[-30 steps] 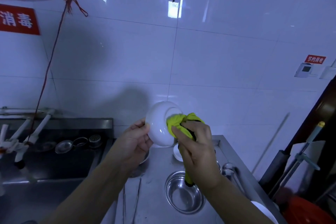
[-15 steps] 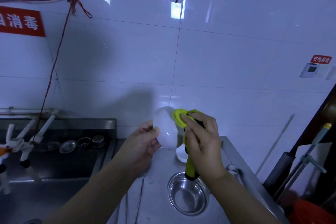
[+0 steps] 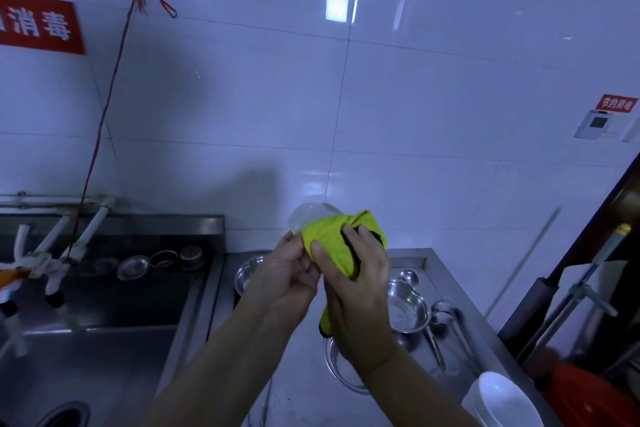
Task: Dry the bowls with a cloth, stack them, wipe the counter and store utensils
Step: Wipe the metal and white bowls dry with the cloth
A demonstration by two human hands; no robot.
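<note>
From the head view, my left hand (image 3: 287, 274) grips the white bowl (image 3: 308, 217) above the counter (image 3: 298, 374); my right hand (image 3: 353, 291), closed on the yellow cloth (image 3: 332, 236), has now wrapped it over the bowl. Drying continues; stacking still waits.

Cloth now wraps most of the bowl

The yellow cloth (image 3: 332, 236), which a second ago sat bunched at the bowl's right side, has spread over the white bowl (image 3: 308, 215) until only its blurred upper left edge shows. The right hand (image 3: 353, 281) has closed in against the left hand (image 3: 287, 274), thumbs nearly touching.
</note>
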